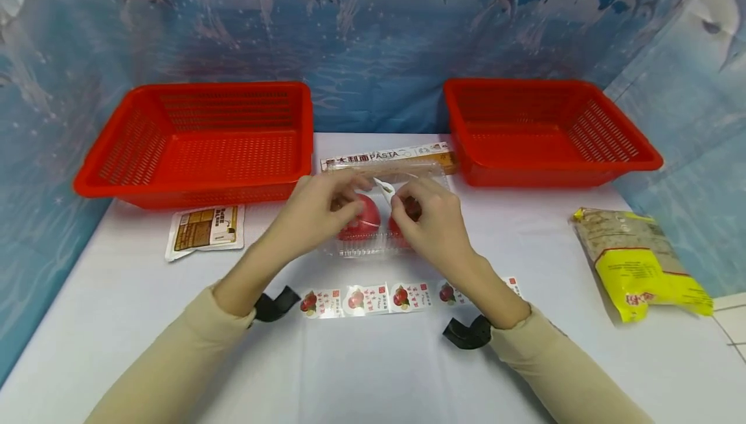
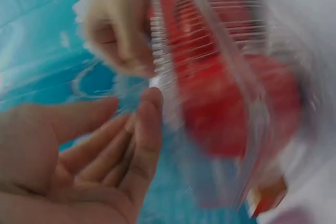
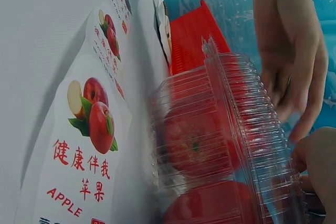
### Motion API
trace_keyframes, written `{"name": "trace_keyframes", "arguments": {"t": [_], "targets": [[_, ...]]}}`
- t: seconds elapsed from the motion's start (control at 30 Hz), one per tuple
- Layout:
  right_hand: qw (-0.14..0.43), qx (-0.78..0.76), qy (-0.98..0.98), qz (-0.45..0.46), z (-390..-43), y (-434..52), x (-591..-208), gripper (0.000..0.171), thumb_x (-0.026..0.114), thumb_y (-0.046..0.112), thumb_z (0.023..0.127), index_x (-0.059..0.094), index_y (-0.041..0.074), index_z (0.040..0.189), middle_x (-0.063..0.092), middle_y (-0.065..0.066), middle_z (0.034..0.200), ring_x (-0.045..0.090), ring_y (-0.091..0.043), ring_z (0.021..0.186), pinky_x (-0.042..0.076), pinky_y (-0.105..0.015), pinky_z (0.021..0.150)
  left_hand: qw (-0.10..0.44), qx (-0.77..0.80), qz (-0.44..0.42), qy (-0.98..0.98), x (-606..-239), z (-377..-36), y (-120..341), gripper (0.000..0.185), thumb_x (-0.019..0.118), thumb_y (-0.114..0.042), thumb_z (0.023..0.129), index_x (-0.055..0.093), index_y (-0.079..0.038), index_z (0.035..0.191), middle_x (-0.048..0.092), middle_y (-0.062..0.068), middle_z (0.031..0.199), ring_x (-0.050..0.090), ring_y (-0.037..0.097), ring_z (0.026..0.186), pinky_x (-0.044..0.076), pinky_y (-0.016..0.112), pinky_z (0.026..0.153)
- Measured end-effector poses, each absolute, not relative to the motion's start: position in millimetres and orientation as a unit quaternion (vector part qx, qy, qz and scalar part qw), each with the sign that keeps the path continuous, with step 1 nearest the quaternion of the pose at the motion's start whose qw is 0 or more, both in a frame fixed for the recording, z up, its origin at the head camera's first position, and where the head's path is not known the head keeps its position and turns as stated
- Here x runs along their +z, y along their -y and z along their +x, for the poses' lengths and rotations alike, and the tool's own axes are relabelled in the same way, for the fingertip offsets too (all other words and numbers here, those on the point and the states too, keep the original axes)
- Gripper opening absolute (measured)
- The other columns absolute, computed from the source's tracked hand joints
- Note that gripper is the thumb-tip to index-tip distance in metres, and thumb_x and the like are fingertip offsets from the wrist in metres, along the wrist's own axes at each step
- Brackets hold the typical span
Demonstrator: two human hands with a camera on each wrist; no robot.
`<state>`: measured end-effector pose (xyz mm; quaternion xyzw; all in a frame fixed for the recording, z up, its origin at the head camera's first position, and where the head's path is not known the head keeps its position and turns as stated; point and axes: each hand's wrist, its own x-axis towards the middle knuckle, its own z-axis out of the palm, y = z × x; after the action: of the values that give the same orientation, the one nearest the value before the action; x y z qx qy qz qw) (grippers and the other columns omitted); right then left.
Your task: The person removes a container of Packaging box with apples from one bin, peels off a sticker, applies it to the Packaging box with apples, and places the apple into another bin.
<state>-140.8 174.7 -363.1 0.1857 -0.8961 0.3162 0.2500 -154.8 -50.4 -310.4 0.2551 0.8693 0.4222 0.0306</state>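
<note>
A clear plastic clamshell box [image 1: 364, 247] with red round fruits [image 1: 366, 218] inside lies mid-table. Above its lid, my right hand [image 1: 431, 220] pinches a small white label [image 1: 385, 189] between thumb and fingertips. My left hand [image 1: 317, 207] hovers at the label's left side. In the left wrist view its thumb and fingers [image 2: 144, 140] stand apart and hold nothing. Nearer me lies a row of white apple labels [image 1: 366, 300], whose print shows large in the right wrist view. My right forearm covers part of that row.
Red baskets stand at back left [image 1: 192, 191] and back right [image 1: 553, 175]. Between them, behind the box, is a pasta pack [image 1: 408, 152]. A brown and white sachet [image 1: 206, 230] lies left. A yellow bag [image 1: 644, 265] lies right.
</note>
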Motion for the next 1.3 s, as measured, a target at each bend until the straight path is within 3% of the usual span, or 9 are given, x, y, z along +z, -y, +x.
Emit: {"name": "trace_keyframes", "arguments": {"t": [0.1,0.23,0.5,0.63,0.77,0.83,1.03,1.3], "targets": [[0.248,0.315,0.897,0.188,-141.7,-175.3,-365.1,0.008,0.072,0.013,0.094,0.073,0.008,0.088,0.068,-0.005,0.082,0.060,-0.017,0.071,0.057,-0.032,0.066,0.040,0.466,0.215,-0.857,-319.1,-174.2,28.6,0.019,0.072,-0.015,0.101,0.072,-0.008,0.118,0.077,0.009,0.085,0.073,0.018,0.066,0.062,0.031,0.066],[0.243,0.312,0.898,0.193,-141.9,-175.8,-367.4,0.008,0.073,0.014,0.094,0.073,0.008,0.088,0.068,-0.005,0.081,0.061,-0.018,0.071,0.057,-0.032,0.065,0.045,0.521,0.151,-0.839,-327.4,-190.5,14.2,0.016,0.073,-0.018,0.101,0.066,-0.003,0.105,0.076,0.015,0.080,0.072,0.020,0.056,0.062,0.031,0.058],[0.233,0.346,0.885,0.207,-143.1,-177.0,-367.2,0.013,0.077,0.021,0.092,0.074,0.010,0.087,0.070,-0.003,0.080,0.063,-0.018,0.070,0.058,-0.033,0.064,0.049,0.548,0.134,-0.824,-334.1,-197.2,12.3,0.011,0.075,-0.004,0.094,0.064,-0.001,0.097,0.076,0.014,0.077,0.070,0.022,0.054,0.062,0.031,0.057],[0.201,0.387,0.885,0.164,-147.5,-180.3,-361.8,0.015,0.075,0.021,0.096,0.077,0.008,0.104,0.077,-0.004,0.095,0.073,-0.018,0.079,0.064,-0.037,0.069,0.054,0.591,0.143,-0.792,-337.8,-197.0,16.4,0.011,0.075,-0.001,0.094,0.065,0.000,0.097,0.075,0.016,0.078,0.069,0.026,0.056,0.061,0.031,0.057],[0.136,0.401,0.898,0.121,-154.5,-186.0,-354.0,0.029,0.072,0.019,0.100,0.074,0.012,0.127,0.077,-0.005,0.114,0.074,-0.021,0.095,0.065,-0.041,0.080,0.054,0.615,0.160,-0.770,-339.7,-198.1,19.0,0.011,0.076,-0.002,0.095,0.065,-0.001,0.098,0.074,0.016,0.079,0.068,0.028,0.057,0.061,0.030,0.057],[0.104,0.409,0.899,0.115,-159.1,-188.6,-350.9,0.031,0.071,0.019,0.101,0.073,0.013,0.131,0.077,-0.006,0.113,0.073,-0.022,0.093,0.065,-0.041,0.083,0.053,0.618,0.166,-0.766,-340.1,-198.8,19.4,0.012,0.076,-0.003,0.095,0.065,-0.001,0.099,0.075,0.016,0.079,0.068,0.028,0.057,0.061,0.030,0.057],[0.061,0.421,0.898,0.111,-169.8,-191.9,-345.9,0.020,0.074,0.018,0.099,0.076,0.009,0.117,0.077,-0.008,0.098,0.072,-0.021,0.081,0.064,-0.034,0.069,0.066,0.633,0.170,-0.752,-342.6,-198.9,18.9,0.012,0.075,-0.004,0.096,0.065,-0.001,0.101,0.075,0.016,0.080,0.068,0.028,0.059,0.061,0.029,0.059],[0.035,0.500,0.861,0.083,-173.3,-198.1,-340.5,0.015,0.076,0.019,0.098,0.077,0.007,0.106,0.077,-0.010,0.097,0.072,-0.026,0.080,0.061,-0.030,0.061,0.044,0.645,0.181,-0.741,-341.5,-198.6,13.3,0.016,0.076,-0.004,0.096,0.062,-0.001,0.101,0.074,0.017,0.080,0.066,0.029,0.058,0.060,0.030,0.057]]}}
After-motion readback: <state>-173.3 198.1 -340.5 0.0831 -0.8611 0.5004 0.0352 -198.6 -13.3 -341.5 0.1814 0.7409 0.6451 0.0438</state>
